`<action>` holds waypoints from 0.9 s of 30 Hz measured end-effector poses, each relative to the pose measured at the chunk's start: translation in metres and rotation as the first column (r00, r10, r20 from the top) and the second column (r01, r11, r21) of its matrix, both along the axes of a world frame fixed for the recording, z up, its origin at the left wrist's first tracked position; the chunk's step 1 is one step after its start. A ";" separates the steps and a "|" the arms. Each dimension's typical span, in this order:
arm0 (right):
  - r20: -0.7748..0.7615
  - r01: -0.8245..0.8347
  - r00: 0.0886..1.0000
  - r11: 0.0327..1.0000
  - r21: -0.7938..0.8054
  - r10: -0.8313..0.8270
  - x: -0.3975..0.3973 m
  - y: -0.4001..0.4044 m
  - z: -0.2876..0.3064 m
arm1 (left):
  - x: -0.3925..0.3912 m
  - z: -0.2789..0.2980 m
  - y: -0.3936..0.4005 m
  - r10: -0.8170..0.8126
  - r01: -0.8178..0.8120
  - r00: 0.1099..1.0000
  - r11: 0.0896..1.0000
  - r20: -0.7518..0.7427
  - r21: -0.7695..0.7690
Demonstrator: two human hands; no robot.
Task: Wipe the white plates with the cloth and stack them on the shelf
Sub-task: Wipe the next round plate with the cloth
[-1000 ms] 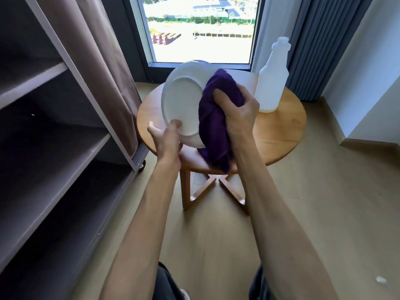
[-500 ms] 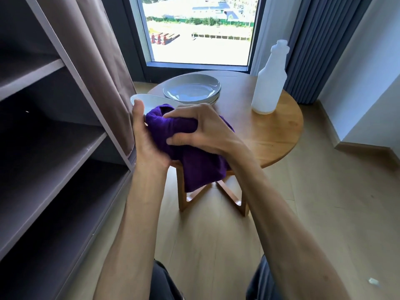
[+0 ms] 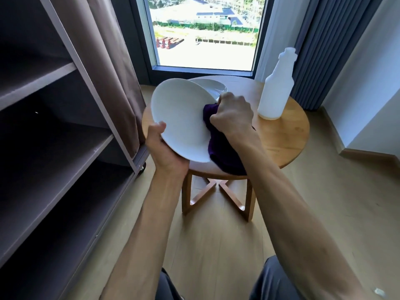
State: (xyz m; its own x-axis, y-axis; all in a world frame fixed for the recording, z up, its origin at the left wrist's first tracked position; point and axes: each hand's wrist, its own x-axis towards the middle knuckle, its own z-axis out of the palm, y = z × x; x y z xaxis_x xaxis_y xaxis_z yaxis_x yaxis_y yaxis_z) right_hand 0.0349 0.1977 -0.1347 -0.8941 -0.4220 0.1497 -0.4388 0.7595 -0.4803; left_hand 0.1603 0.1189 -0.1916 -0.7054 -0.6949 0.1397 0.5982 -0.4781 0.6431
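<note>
- Two hands share one plate: the left hand grips its lower rim, tilting it for wiping.
- The right hand clutches the cloth against its right edge, above the table's near-left edge.
- More plates wait at the far edge; the shelf appears bare.

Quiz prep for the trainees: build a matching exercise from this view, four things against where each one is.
Things:
1. held plate
2. purple cloth
3. white bottle
4. stacked plates

Places:
A. standing on the table's right side
B. gripped at its lower rim by the left hand
C. lying on the table behind the held plate
D. bunched in the right hand

Pairs: 1-B, 2-D, 3-A, 4-C
</note>
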 end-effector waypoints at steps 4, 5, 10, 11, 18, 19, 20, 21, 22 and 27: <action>-0.204 0.036 0.976 0.979 -0.202 -0.078 -0.005 -0.018 -0.006 | -0.007 0.004 0.019 -0.076 0.072 0.993 0.996 0.088 0.046; -0.234 0.026 0.968 0.963 -0.270 -0.092 -0.003 -0.023 -0.007 | -0.009 0.004 0.020 -0.092 0.088 0.990 0.995 0.105 0.037; -0.173 -0.189 0.979 0.784 -0.592 0.106 0.018 -0.044 -0.008 | -0.012 0.003 0.012 -0.078 0.069 0.990 0.995 0.120 0.076; -0.132 -0.212 0.977 0.741 -0.637 0.166 0.022 -0.044 -0.006 | -0.011 0.005 0.011 -0.071 0.065 0.992 0.996 0.106 0.060; 0.040 -0.499 0.776 0.651 -0.572 0.630 0.041 -0.032 -0.005 | -0.004 0.007 -0.011 -0.001 -0.005 0.997 0.997 0.072 0.076; 0.093 -0.539 0.745 0.679 -0.498 0.660 0.042 -0.029 -0.002 | -0.003 0.006 -0.015 0.032 -0.036 0.997 0.997 0.066 0.066; 0.147 -0.570 0.728 0.710 -0.413 0.670 0.042 -0.027 0.001 | -0.001 0.005 -0.018 0.051 -0.054 0.997 0.997 0.055 0.055; 0.189 -0.592 0.723 0.737 -0.326 0.664 0.040 -0.024 0.005 | 0.002 0.005 -0.021 0.064 -0.067 0.997 0.996 0.050 0.055; 0.221 -0.604 0.729 0.761 -0.237 0.648 0.038 -0.022 0.011 | 0.003 0.006 -0.025 0.062 -0.064 0.997 0.996 0.037 0.063; 0.312 -0.496 0.845 0.854 0.157 0.433 0.013 -0.017 0.007 | 0.007 0.003 -0.038 0.114 -0.114 0.993 0.993 -0.007 -0.020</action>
State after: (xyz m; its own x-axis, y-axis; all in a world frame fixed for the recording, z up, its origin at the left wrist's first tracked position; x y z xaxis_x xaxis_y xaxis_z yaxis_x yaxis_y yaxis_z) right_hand 0.0481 0.1804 -0.1274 -0.5765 -0.7908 -0.2056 -0.6520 0.5969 -0.4676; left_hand 0.1675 0.0811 -0.1883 -0.6208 -0.7678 0.1583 0.6518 -0.3933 0.6485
